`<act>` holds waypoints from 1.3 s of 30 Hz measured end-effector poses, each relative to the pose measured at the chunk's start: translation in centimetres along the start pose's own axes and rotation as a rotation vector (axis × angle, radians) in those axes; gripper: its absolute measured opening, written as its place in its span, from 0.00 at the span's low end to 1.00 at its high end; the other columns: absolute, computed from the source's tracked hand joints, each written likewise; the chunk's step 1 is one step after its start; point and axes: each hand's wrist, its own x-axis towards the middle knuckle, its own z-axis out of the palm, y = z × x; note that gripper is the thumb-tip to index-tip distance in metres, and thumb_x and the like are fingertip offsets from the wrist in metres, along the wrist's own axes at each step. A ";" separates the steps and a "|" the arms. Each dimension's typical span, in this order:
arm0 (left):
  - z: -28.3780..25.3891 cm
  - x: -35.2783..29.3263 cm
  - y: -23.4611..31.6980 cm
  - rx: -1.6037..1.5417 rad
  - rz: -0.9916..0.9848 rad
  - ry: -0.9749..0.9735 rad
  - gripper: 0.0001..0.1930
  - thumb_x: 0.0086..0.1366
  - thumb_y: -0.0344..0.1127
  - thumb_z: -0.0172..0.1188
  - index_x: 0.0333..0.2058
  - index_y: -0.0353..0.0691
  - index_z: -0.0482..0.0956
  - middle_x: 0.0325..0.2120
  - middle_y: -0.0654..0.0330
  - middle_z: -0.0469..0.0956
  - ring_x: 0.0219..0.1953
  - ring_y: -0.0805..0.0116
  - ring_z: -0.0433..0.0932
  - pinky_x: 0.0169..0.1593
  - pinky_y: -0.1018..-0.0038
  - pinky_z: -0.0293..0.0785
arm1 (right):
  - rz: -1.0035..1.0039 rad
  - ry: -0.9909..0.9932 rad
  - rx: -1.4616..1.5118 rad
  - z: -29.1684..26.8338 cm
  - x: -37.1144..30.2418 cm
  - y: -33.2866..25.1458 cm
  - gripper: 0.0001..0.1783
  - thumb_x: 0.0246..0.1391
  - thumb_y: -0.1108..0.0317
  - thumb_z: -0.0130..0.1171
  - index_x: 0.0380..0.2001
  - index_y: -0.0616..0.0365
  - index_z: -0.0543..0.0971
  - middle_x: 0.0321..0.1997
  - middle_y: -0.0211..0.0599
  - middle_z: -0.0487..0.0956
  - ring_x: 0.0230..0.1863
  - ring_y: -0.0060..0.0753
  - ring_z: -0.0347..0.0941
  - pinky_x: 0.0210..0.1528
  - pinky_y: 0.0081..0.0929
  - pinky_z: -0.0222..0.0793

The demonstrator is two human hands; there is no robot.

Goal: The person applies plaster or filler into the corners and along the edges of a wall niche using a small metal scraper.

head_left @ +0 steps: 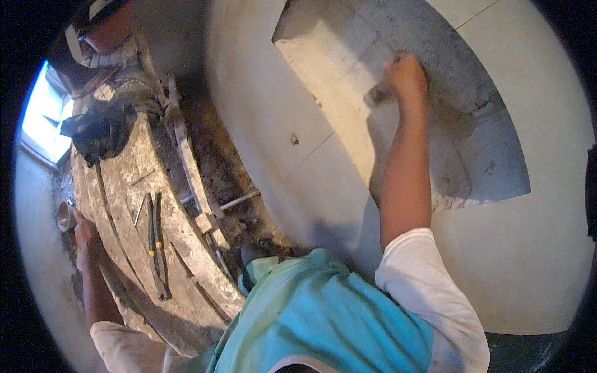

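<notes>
My right hand (407,78) is raised against a rough grey untiled patch (463,133) in the pale tiled wall. It is closed around what looks like a short brush (377,96), its end blurred and touching or very near the patch. Most of the handle is hidden in my fingers. At the far left, my left hand (86,233) grips a small round cup (64,216), its open mouth showing, out beyond the edge of the planks. What the cup contains cannot be made out.
Worn wooden planks (134,186) bear long-handled black and yellow pincers (155,242), a thin metal rod (139,209) and a dark crumpled bag (102,127). A reddish bucket (111,31) stands at the far end. A bright window (46,115) is at left; a gap separates planks and tiled wall.
</notes>
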 end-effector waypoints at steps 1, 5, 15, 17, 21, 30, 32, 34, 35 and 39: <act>0.0 -0.2 1.6 -0.051 -0.012 0.004 0.26 0.67 0.44 0.32 0.59 0.38 0.45 0.29 0.39 0.75 0.33 0.42 0.76 0.32 0.56 0.71 | 0.038 -0.004 0.020 -0.7 -0.1 -0.3 0.15 0.41 0.62 0.57 0.31 0.61 0.77 0.35 0.55 0.76 0.40 0.53 0.73 0.42 0.39 0.67; -2.4 -1.0 5.7 -0.159 -0.047 0.019 0.24 0.67 0.41 0.31 0.59 0.39 0.46 0.29 0.38 0.75 0.32 0.40 0.75 0.31 0.54 0.70 | 0.067 0.041 0.027 0.4 0.1 -0.8 0.15 0.42 0.63 0.57 0.32 0.62 0.77 0.37 0.56 0.75 0.42 0.53 0.72 0.43 0.40 0.66; -3.5 -2.0 5.3 -0.193 -0.101 -0.032 0.24 0.67 0.43 0.30 0.59 0.41 0.45 0.33 0.36 0.74 0.36 0.38 0.73 0.37 0.53 0.68 | -0.011 -0.073 0.077 2.5 2.3 -1.8 0.13 0.45 0.64 0.54 0.33 0.62 0.74 0.38 0.57 0.75 0.43 0.56 0.71 0.44 0.43 0.66; -6.3 -2.8 7.7 -0.283 -0.198 -0.060 0.24 0.67 0.46 0.29 0.57 0.38 0.52 0.34 0.36 0.74 0.38 0.38 0.73 0.39 0.53 0.67 | -0.101 -0.045 0.040 2.5 3.1 -2.1 0.13 0.45 0.66 0.51 0.34 0.61 0.73 0.39 0.57 0.74 0.43 0.57 0.71 0.44 0.44 0.66; -8.1 -3.9 9.1 -0.284 -0.191 -0.048 0.33 0.66 0.54 0.23 0.46 0.30 0.67 0.36 0.34 0.73 0.42 0.37 0.70 0.45 0.53 0.64 | -0.035 0.003 0.214 1.8 3.5 -3.4 0.13 0.45 0.68 0.50 0.34 0.62 0.73 0.39 0.57 0.74 0.42 0.58 0.71 0.44 0.44 0.66; -8.3 -4.0 9.1 -0.148 -0.080 -0.049 0.22 0.66 0.38 0.30 0.56 0.34 0.51 0.28 0.35 0.74 0.36 0.40 0.74 0.38 0.52 0.68 | -0.044 0.026 0.231 2.2 5.0 -5.3 0.13 0.45 0.68 0.51 0.35 0.64 0.73 0.39 0.58 0.74 0.43 0.57 0.71 0.45 0.45 0.65; -7.9 -3.8 7.9 -0.260 -0.151 -0.061 0.22 0.67 0.39 0.29 0.56 0.34 0.53 0.29 0.35 0.74 0.36 0.39 0.73 0.38 0.51 0.67 | -0.110 0.037 0.175 5.5 5.8 -4.8 0.13 0.45 0.68 0.52 0.34 0.64 0.74 0.38 0.58 0.75 0.41 0.57 0.72 0.44 0.45 0.66; -7.9 -4.1 7.7 -0.264 -0.158 -0.043 0.22 0.67 0.39 0.29 0.56 0.34 0.53 0.30 0.35 0.74 0.36 0.39 0.73 0.38 0.51 0.67 | -0.138 0.015 0.093 5.7 6.9 -5.1 0.12 0.45 0.65 0.55 0.31 0.63 0.76 0.35 0.56 0.75 0.39 0.55 0.72 0.41 0.44 0.67; -8.1 -4.3 8.3 -0.212 -0.129 -0.017 0.22 0.66 0.39 0.29 0.56 0.35 0.53 0.30 0.35 0.74 0.36 0.39 0.73 0.38 0.51 0.67 | -0.148 -0.002 0.049 5.7 6.9 -5.2 0.13 0.45 0.63 0.56 0.30 0.62 0.76 0.34 0.56 0.75 0.39 0.55 0.72 0.39 0.43 0.67; -9.8 -4.9 10.1 -0.221 -0.155 -0.067 0.22 0.66 0.39 0.29 0.56 0.35 0.53 0.32 0.36 0.74 0.35 0.40 0.74 0.38 0.52 0.68 | -0.189 0.110 0.056 5.0 6.3 -5.8 0.12 0.44 0.64 0.57 0.29 0.62 0.77 0.32 0.54 0.76 0.36 0.54 0.73 0.38 0.43 0.68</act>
